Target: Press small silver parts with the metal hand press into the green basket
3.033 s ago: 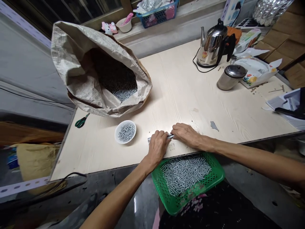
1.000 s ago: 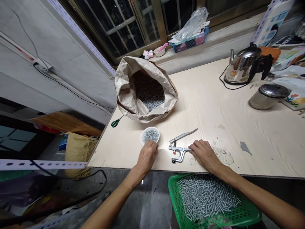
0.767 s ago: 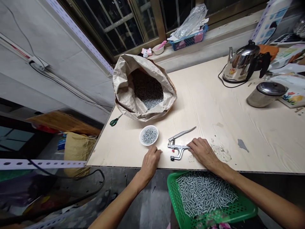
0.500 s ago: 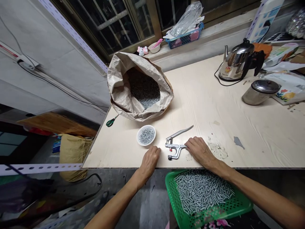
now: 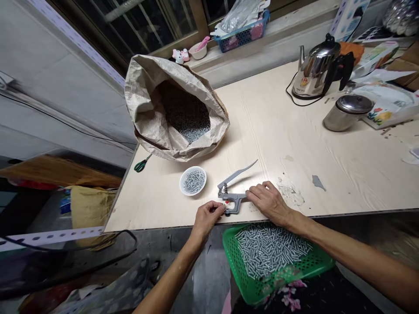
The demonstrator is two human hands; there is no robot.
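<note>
My right hand (image 5: 267, 202) is wrapped round the lower handle of grey snap-fastener pliers (image 5: 234, 199), near the table's front edge. The pliers' upper handle stands raised, and a spring and a red tip show by the jaws. Thumb and fingers of my left hand (image 5: 209, 216) are pinched together right at the jaws; whatever is between them is too small to make out. Behind my left hand stands a white bowl (image 5: 193, 192) of small metal screw-like pieces (image 5: 194, 180). Below my right forearm, a green basket (image 5: 233, 253) holds many similar metal pieces (image 5: 271, 248).
A large open sack (image 5: 147, 126) of metal pieces stands behind the bowl. Green-handled scissors (image 5: 140, 165) lie at the table's left edge. At the back right are a kettle (image 5: 314, 72) with a cord and a lidded metal canister (image 5: 343, 115). A grey scrap (image 5: 318, 182) lies on the right.
My left hand has moved from beside the bowl to the pliers' jaws. The pliers are turned slightly in my right hand. The whole view has shifted a little.
</note>
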